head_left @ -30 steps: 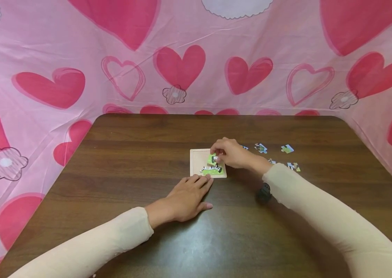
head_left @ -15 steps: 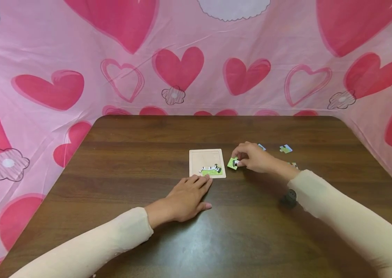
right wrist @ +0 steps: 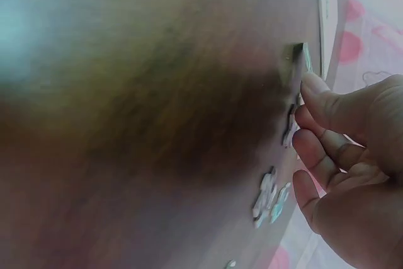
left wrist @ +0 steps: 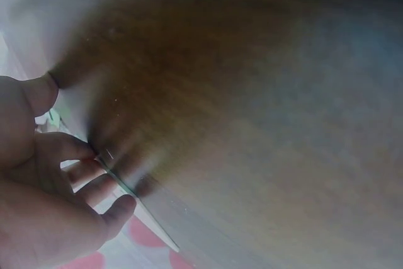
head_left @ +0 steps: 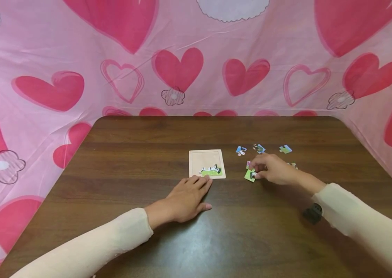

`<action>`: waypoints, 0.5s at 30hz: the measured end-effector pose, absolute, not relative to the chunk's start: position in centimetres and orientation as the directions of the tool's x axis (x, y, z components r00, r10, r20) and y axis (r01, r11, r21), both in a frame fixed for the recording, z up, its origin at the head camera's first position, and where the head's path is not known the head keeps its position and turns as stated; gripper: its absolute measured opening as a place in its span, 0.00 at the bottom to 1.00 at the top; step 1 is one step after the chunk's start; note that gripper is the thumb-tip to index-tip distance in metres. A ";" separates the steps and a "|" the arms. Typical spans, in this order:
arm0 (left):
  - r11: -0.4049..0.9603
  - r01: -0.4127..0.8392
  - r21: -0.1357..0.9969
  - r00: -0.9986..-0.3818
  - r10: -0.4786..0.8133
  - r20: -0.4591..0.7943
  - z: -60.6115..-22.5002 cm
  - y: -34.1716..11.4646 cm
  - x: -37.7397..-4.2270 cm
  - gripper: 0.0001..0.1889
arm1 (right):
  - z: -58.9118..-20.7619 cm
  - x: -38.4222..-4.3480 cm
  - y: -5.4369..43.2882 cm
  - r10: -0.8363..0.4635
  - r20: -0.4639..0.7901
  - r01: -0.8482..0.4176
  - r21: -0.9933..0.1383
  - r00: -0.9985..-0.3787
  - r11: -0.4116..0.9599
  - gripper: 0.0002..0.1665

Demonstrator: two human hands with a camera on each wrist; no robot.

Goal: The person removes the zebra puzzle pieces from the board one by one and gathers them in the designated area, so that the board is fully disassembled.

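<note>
In the head view, a shallow wooden puzzle tray (head_left: 191, 160) lies mid-table. Joined pieces showing zebra stripes over green grass (head_left: 211, 170) fill part of its near right side. My left hand (head_left: 187, 199) rests flat on the table, its fingertips touching the tray's near edge; the left wrist view shows these fingers (left wrist: 94, 187) spread along that edge. Right of the tray, my right hand (head_left: 274, 170) pinches a green puzzle piece (head_left: 250, 176) with black and white on it between thumb and fingers. In the right wrist view this piece (right wrist: 306, 58) is seen edge-on at the thumb tip.
Loose pieces lie around the right hand: a blue one (head_left: 241, 150), another blue one (head_left: 259, 148), a blue-green one (head_left: 285, 149), and one partly hidden behind the hand (head_left: 293, 165). A pinkish piece (head_left: 248, 164) shows beside the fingers. A heart-print cloth (head_left: 178, 77) surrounds the brown table (head_left: 140, 146).
My right hand has carried the green puzzle piece out from above the tray, rightward and toward me, uncovering loose pieces behind it. My left hand has stayed at the tray's edge.
</note>
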State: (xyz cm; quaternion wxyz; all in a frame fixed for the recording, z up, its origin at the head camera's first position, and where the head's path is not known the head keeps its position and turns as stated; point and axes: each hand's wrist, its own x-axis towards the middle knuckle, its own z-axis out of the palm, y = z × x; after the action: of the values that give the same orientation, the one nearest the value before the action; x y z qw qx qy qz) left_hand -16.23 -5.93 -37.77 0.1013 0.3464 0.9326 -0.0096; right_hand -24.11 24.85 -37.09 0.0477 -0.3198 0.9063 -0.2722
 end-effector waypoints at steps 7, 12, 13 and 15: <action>0.759 0.650 0.050 -0.740 0.646 -0.186 -37.9 -6.0 -16.2 0.38 | -37.8 -23.8 25.3 -0.610 0.105 -0.575 -0.491 -0.785 0.655 0.16; 0.756 0.653 0.055 -0.738 0.650 -0.181 -37.9 -5.9 -16.3 0.38 | -37.6 -23.5 25.4 -0.625 0.106 -0.599 -0.447 -0.773 0.664 0.16; 0.756 0.653 0.056 -0.737 0.650 -0.182 -38.0 -5.9 -16.3 0.38 | -37.6 -23.5 25.4 -0.627 0.107 -0.601 -0.445 -0.772 0.664 0.16; 0.755 0.653 0.060 -0.737 0.651 -0.183 -38.0 -5.9 -16.3 0.38 | -37.6 -23.5 25.4 -0.629 0.117 -0.608 -0.439 -0.768 0.661 0.16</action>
State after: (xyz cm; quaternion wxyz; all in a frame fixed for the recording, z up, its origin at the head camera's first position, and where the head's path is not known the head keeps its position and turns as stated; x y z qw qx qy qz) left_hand -16.30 -5.93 -37.98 0.0966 0.3498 0.9318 -0.0039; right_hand -23.54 25.45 -37.60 0.0223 -0.3395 0.9112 -0.2324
